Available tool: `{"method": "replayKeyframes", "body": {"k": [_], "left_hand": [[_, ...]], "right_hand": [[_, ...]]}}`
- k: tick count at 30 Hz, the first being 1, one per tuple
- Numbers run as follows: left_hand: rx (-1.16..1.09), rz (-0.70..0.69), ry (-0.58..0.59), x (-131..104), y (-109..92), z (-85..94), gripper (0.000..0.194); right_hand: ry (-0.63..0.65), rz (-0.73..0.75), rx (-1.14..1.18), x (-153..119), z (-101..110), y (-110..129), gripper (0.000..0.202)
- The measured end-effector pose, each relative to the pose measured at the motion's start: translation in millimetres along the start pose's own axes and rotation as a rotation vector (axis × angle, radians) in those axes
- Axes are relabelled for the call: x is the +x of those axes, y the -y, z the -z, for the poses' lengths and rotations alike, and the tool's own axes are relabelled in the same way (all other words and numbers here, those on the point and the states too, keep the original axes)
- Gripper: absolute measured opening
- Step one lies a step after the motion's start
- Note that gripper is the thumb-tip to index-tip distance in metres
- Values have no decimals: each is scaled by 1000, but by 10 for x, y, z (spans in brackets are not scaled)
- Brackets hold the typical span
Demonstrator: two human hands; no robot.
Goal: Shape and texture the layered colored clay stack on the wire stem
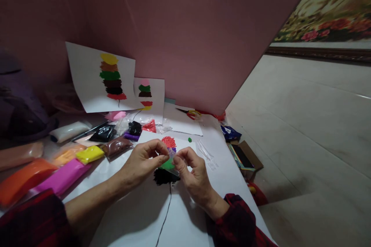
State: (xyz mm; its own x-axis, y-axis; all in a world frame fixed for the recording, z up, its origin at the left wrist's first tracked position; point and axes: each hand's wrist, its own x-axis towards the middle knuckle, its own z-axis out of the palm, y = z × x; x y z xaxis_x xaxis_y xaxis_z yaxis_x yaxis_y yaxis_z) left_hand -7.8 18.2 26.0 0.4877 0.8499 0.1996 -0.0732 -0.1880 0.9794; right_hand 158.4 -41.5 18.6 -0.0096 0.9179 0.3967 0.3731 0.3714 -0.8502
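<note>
A clear plastic bag with green clay (167, 163) hangs between my two hands, above a white sheet (150, 136). My left hand (147, 158) pinches its left side, thumb against fingers. On the right side my right hand (191, 170) pinches it the same way. Beneath them the sheet bears a red textured patch (168, 142), a bit of purple and a black patch (162, 176) with a thin dark line running down from it. A small green lump (189, 139) lies to the upper right of the red patch.
Packs of coloured clay, such as the magenta pack (62, 177), lie at the left. Two papers with coloured stacks, one a larger sheet (78, 73), lean at the back. Scissors (193, 114) lie behind, clear plastic forks (208, 155) at the right, an open box (251, 156) beyond the edge.
</note>
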Motion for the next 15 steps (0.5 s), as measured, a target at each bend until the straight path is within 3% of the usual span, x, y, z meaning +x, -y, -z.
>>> {"method": "replayKeyframes", "body": {"k": [3,9,15], "left_hand": [[29,-2,55,-14,-37,-1,12],[-79,42,38,-18,-99,-8,16],[-194,202,143,10,-118,31,19]], "right_hand": [[-6,-31,10,-5,9,-25,17],[68,-115,187,-4,12,-51,20],[107,-216,348,33,20,-45,29]]}}
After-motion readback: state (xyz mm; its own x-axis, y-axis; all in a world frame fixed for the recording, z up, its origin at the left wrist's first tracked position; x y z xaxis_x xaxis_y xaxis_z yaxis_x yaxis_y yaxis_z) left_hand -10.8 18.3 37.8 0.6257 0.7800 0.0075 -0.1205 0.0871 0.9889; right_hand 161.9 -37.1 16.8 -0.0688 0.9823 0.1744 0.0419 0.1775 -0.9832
